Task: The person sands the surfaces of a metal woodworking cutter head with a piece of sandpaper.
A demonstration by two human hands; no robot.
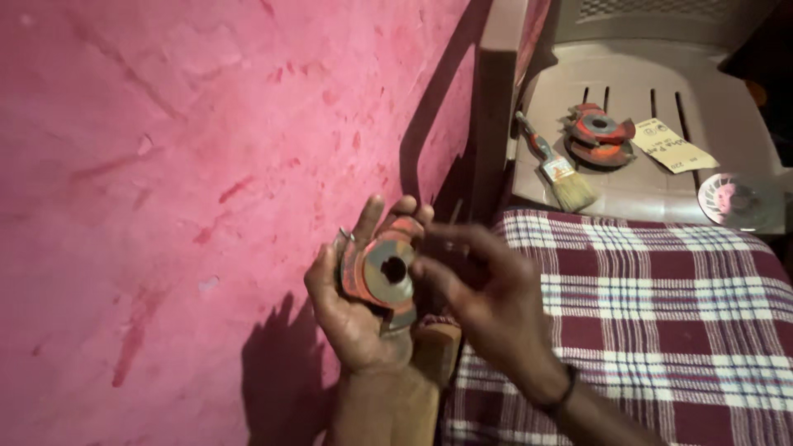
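Left hand point(357, 307) fingers clamped round the red-painted round steel cutter head with centre bore point(382, 272); right hand point(487, 293) fingers loosely apart beside it, so keep fingertips off the cutting edges.

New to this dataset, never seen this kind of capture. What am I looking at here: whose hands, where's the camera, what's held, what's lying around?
There is no machine here: a person works with two bare hands, and the single picture comes from a camera worn on their head, looking down.

The left hand holds a round orange and grey metal cutter disc with a hole in its middle, cupped in the palm with its face towards the camera. The right hand reaches across to it, fingers at the disc's edge; it is blurred, so its exact contact is unclear. A dark band sits on that wrist.

To the left is a pink wall. Lower right is a maroon checked cloth. Behind it, a beige plastic chair carries a paintbrush, a second orange cutter, a yellowish paper slip and a small round disc.
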